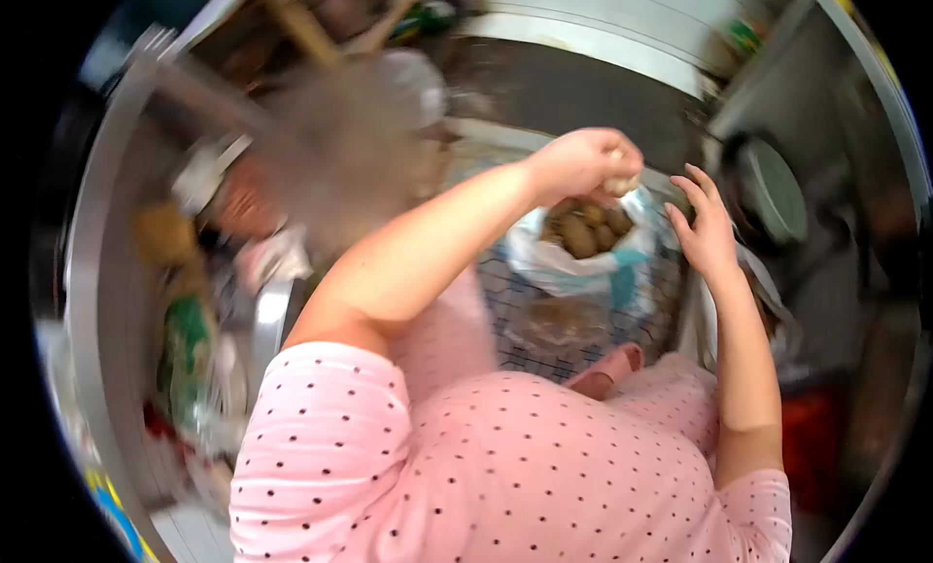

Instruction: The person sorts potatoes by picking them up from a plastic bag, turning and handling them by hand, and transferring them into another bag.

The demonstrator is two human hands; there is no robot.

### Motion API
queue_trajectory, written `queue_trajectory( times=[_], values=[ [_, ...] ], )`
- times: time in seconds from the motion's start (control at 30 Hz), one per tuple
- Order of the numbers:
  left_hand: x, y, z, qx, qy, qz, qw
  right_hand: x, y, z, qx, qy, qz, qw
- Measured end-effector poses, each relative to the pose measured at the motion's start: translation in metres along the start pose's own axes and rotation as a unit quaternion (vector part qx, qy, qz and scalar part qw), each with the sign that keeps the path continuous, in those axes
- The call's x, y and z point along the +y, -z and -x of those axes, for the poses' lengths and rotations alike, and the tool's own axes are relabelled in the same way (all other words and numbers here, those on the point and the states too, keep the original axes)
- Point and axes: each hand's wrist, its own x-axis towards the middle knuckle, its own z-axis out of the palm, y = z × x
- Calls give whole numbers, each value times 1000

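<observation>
My left hand (588, 164) reaches across above a white and blue plastic bag (544, 266). Its fingers are curled round a small pale lump (620, 174), mostly covered by the fingers, so its kind does not show. Below, in the wide mouth of the bag, lie several round brown potatoes (580, 234). My right hand (708, 228) is raised to the right of the bag, fingers spread and holding nothing. A gap separates the two hands.
A clear plastic bag (559, 320) lies on the patterned floor (501, 300), near a pink slipper (607, 370). At right stands a pale green round basin or lid (775, 189). Plastic bags, one green (185, 354), crowd the left side. A grey blur hides part of the upper left.
</observation>
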Motion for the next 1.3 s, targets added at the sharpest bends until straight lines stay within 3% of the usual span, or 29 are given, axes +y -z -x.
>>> queue_trajectory(
  times=[0.1, 0.17, 0.2, 0.27, 0.4, 0.5, 0.6, 0.7, 0.73, 0.83, 0.87, 0.97, 1.03, 1.07, 1.13, 1.3],
  values=[
    [29, 59, 114, 161, -105, 63, 979, -130, -15, -45, -8, 189, -46, 981],
    [-12, 87, 182, 262, -146, 66, 952, -199, -26, -58, -52, 212, -80, 973],
    [-36, 69, 188, 292, -134, 94, 942, -196, -13, -57, -110, 187, -131, 967],
    [-116, 82, 244, 364, -73, 153, 916, -237, -30, -54, -68, 320, -105, 939],
    [-260, 78, 319, 572, 109, 175, 794, -280, -55, -45, -64, 447, -111, 886],
    [-343, 102, 359, 714, 139, 150, 669, -311, -70, -21, -78, 462, -116, 876],
    [-406, 134, 390, 653, 255, -299, 647, -319, -76, -6, -81, 463, -108, 876],
    [-369, 130, 387, 490, 313, -492, 649, -311, -73, -4, -94, 455, -80, 882],
    [-367, 135, 382, 446, 312, -491, 680, -308, -72, -7, -90, 444, -83, 888],
    [-381, 145, 380, 416, 381, -498, 658, -292, -73, -15, -68, 411, -92, 904],
    [-415, 156, 384, 501, 362, -412, 670, -284, -75, -21, -51, 404, -95, 908],
    [-368, 139, 382, 445, 348, -507, 651, -263, -69, -31, -56, 328, -110, 937],
    [-329, 131, 371, 449, 336, -483, 672, -234, -67, -35, -48, 265, -99, 958],
    [-339, 137, 368, 488, 253, -481, 683, -212, -70, -36, -49, 227, -63, 971],
    [-307, 143, 336, 506, 208, -406, 732, -151, -87, -36, -40, 186, -30, 981],
    [-192, 150, 210, 370, 7, -446, 815, -38, -123, -10, -194, -53, 43, 979]
  ],
)
